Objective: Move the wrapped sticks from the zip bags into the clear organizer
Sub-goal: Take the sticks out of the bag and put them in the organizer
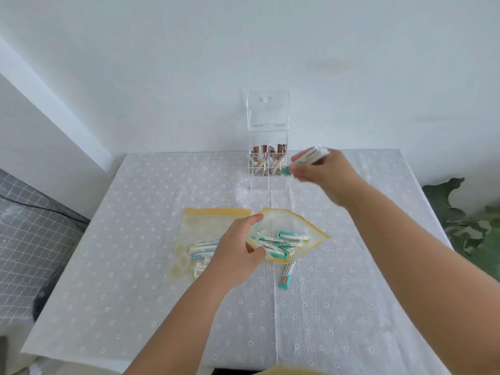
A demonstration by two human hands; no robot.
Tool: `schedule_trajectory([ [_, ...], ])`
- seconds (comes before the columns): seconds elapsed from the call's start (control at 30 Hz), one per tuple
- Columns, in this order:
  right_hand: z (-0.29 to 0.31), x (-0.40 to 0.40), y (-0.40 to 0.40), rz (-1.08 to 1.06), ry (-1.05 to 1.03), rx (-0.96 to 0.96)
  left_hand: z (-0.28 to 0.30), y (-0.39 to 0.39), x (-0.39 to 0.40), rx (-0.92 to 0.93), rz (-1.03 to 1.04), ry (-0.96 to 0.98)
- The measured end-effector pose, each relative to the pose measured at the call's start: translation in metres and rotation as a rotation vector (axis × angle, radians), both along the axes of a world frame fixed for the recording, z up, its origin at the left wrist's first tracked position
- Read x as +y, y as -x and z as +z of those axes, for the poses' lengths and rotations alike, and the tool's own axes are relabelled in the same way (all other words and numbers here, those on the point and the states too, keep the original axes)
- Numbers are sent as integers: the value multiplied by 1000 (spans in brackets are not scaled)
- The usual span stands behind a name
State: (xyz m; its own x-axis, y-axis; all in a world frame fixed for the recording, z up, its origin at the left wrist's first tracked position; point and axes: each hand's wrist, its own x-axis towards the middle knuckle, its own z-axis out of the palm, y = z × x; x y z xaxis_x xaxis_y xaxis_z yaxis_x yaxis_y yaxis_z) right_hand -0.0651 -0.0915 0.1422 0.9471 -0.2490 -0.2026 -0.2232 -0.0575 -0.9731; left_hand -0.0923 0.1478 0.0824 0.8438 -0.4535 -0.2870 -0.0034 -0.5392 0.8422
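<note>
A clear organizer (268,136) with its lid up stands at the table's far edge, with brown wrapped sticks in its back compartments. My right hand (324,173) grips a bundle of green-and-white sticks (308,157) just right of the organizer. My left hand (238,253) holds open the mouth of a yellow-edged zip bag (305,226) that has several green sticks inside. A second zip bag (194,236) with blue-and-white sticks lies flat to the left, zipped end away from me. One green stick (286,276) lies loose on the cloth below the open bag.
A white dotted tablecloth (162,212) covers the table, which stands against a white wall. Green plant leaves (465,228) reach in at the right edge. A grey checked surface (29,228) lies beyond the table's left side.
</note>
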Motion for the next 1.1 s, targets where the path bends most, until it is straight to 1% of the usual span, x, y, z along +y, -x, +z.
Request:
schedule_trajectory([
  [0.07,-12,-14,-35,-115,75,18,0,1,0,9,-6,6],
  [0.17,-40,-24,-77,-174,207,146,-3,2,0,-5,-25,0],
  [0.23,-55,-23,-95,-158,312,206,-3,1,0,-30,-43,-1],
  [0.37,-69,-18,-116,-49,609,229,-2,0,1,-50,-53,8],
  [0.47,-73,-17,-122,3,679,278,2,-1,0,-50,-55,-2],
  [0.53,-76,-19,-126,-12,679,266,3,-2,-1,-53,-62,-7],
  [0.7,-74,-24,-118,-77,567,181,7,-5,-3,-52,-77,-22],
  [0.8,-57,-19,-98,-143,590,71,7,-5,-3,-44,-76,-26],
  [0.83,-46,-14,-87,-173,549,33,7,-5,-4,-43,-79,-30],
  [0.9,-20,-1,-53,-190,356,-17,7,-3,-5,-46,-81,-40],
  [0.93,-6,7,-31,-136,256,-36,7,-3,-5,-46,-79,-42],
  [0.97,5,15,-10,-28,175,-47,7,-3,-5,-46,-78,-43],
  [1.0,14,23,11,106,119,-24,6,-2,-5,-46,-78,-47],
  [1.03,16,29,27,242,120,45,6,-1,-5,-44,-78,-54],
  [1.07,11,35,38,377,210,147,7,0,-5,-43,-79,-62],
  [1.1,1,41,45,511,385,252,8,2,-5,-44,-85,-69],
])
